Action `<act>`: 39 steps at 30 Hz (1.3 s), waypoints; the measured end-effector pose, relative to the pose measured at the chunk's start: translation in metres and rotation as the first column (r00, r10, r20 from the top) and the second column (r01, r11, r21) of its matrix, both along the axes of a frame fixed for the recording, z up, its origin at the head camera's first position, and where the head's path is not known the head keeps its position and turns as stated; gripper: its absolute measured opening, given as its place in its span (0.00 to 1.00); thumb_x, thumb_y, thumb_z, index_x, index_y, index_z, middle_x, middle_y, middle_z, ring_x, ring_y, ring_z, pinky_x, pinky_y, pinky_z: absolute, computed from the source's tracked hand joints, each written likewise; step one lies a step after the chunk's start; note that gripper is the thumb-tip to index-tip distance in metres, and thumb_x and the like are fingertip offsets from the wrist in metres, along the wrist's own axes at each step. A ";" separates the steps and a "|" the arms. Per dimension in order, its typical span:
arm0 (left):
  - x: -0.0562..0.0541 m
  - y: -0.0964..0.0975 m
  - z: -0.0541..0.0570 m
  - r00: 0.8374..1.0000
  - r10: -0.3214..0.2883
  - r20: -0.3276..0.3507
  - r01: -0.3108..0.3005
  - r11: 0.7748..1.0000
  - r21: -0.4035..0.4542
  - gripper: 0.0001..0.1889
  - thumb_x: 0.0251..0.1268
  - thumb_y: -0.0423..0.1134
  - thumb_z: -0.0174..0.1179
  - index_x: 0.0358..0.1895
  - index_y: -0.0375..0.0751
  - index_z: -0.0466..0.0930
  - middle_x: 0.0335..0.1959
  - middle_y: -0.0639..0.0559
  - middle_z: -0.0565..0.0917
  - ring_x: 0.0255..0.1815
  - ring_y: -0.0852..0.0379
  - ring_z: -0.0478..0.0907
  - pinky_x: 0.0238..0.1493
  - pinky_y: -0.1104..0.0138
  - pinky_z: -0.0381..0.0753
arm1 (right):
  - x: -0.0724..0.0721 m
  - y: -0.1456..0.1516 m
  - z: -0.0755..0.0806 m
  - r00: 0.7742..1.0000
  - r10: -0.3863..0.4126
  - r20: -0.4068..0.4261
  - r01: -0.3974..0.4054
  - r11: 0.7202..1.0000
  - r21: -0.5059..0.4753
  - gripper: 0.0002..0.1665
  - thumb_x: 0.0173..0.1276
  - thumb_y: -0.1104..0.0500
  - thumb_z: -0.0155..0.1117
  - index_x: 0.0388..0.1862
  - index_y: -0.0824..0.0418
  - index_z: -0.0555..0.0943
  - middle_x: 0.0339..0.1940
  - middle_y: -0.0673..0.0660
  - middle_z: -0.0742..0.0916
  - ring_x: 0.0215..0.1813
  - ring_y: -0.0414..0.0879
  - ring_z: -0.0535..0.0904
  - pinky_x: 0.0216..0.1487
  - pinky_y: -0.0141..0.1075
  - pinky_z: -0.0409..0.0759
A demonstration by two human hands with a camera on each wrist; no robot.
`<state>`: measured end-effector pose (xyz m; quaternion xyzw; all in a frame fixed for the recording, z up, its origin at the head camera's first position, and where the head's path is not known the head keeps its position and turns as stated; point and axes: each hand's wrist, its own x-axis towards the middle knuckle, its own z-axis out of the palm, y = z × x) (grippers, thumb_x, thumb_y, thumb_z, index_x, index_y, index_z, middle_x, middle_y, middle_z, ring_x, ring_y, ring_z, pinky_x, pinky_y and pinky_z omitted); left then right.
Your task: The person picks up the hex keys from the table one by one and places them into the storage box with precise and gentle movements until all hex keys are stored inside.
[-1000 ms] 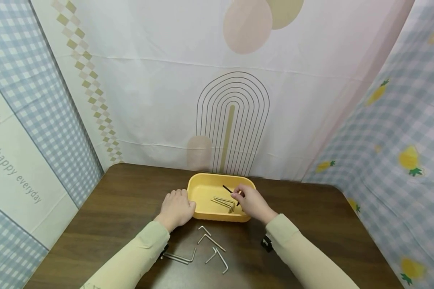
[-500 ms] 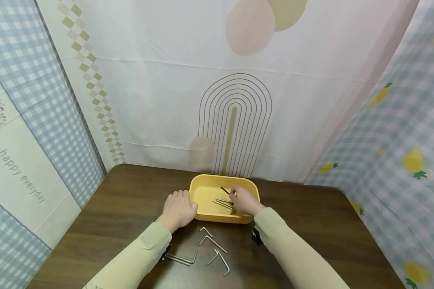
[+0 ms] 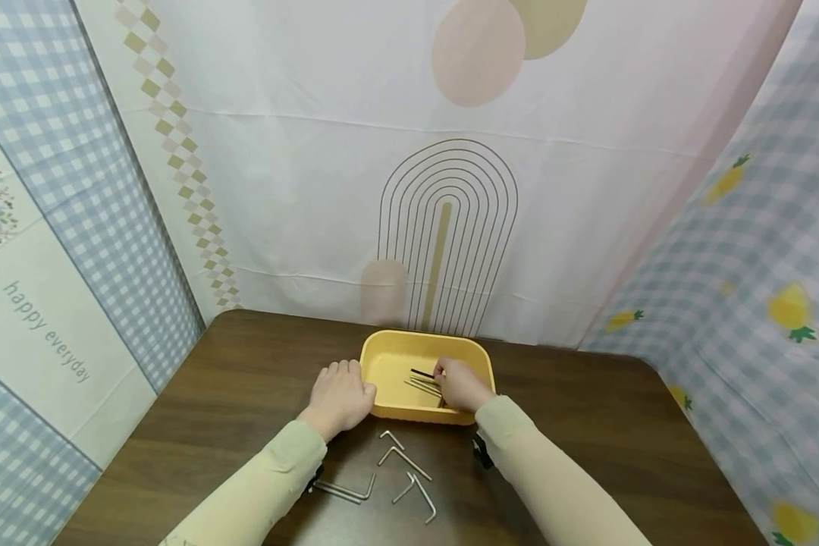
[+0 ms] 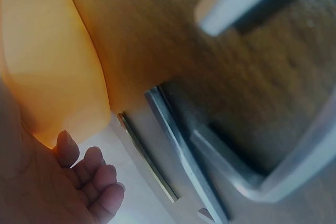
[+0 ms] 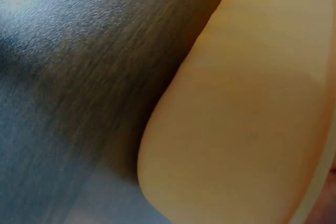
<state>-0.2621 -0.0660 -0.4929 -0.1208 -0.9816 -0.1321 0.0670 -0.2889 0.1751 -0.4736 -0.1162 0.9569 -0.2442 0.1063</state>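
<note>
A yellow plastic tray (image 3: 399,413) stands toward the back of the table. My left hand (image 3: 341,396) grips its left side at the front corner; in the left wrist view the curled fingers (image 4: 107,177) lie by its outer wall, while the thumb is out of sight. Over the tray's right half, my right hand (image 3: 462,385) pinches a thin black hex key (image 3: 422,373), whose other end is hidden by the fingers. Several brass-coloured hex keys (image 3: 422,387) lie inside, right under that hand. The right wrist view is mostly filled by the tray's outer wall (image 5: 236,103).
Several silver hex keys lie loose on the brown table in front of the tray: a small one (image 3: 392,438), a longer one (image 3: 409,462), more (image 3: 423,499) nearer me, and others (image 3: 344,493) by my left sleeve. A patterned cloth (image 3: 300,189) hangs behind.
My right hand has moved lower and slightly left in the tray, bringing the black hex key down to the brass-coloured ones and flatter. My left hand stays on the tray's edge.
</note>
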 end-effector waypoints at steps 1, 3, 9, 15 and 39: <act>0.000 0.000 0.000 1.000 -0.001 0.001 0.001 1.000 0.001 0.15 0.63 0.45 0.46 0.36 0.34 0.70 0.32 0.43 0.71 0.37 0.43 0.70 0.44 0.52 0.68 | 0.000 0.000 -0.001 1.000 -0.004 0.000 0.004 1.000 -0.001 0.05 0.75 0.61 0.51 0.40 0.60 0.74 0.23 0.54 0.77 0.22 0.46 0.70 0.24 0.37 0.69; 0.001 0.001 0.000 1.000 -0.003 0.003 0.003 1.000 0.001 0.14 0.63 0.44 0.46 0.36 0.34 0.70 0.32 0.43 0.71 0.37 0.44 0.70 0.44 0.52 0.68 | 0.001 0.001 -0.003 1.000 -0.015 0.003 0.015 1.000 -0.001 0.05 0.75 0.60 0.52 0.40 0.59 0.74 0.23 0.54 0.77 0.21 0.46 0.70 0.23 0.38 0.69; 0.001 0.002 -0.001 1.000 -0.009 -0.001 0.009 1.000 0.003 0.13 0.63 0.44 0.46 0.35 0.35 0.69 0.31 0.43 0.71 0.36 0.44 0.69 0.44 0.53 0.68 | 0.002 0.002 -0.007 0.999 -0.044 0.003 0.045 0.999 -0.013 0.06 0.74 0.59 0.54 0.37 0.59 0.74 0.20 0.54 0.76 0.19 0.45 0.69 0.21 0.37 0.67; 0.000 0.003 -0.001 1.000 -0.012 -0.003 0.012 1.000 -0.002 0.14 0.63 0.44 0.46 0.35 0.35 0.69 0.31 0.44 0.71 0.36 0.44 0.69 0.44 0.53 0.68 | 0.001 0.003 -0.009 0.998 -0.063 -0.001 0.063 0.998 -0.020 0.06 0.74 0.58 0.54 0.35 0.58 0.74 0.18 0.53 0.76 0.17 0.44 0.69 0.20 0.37 0.67; -0.002 -0.001 -0.003 1.000 -0.007 0.002 0.007 1.000 0.006 0.14 0.64 0.45 0.46 0.36 0.34 0.70 0.31 0.43 0.71 0.36 0.44 0.69 0.44 0.52 0.67 | 0.025 0.012 0.020 0.983 -0.085 -0.163 0.057 0.983 -0.172 0.22 0.65 0.44 0.64 0.49 0.57 0.77 0.34 0.51 0.80 0.26 0.44 0.75 0.26 0.39 0.74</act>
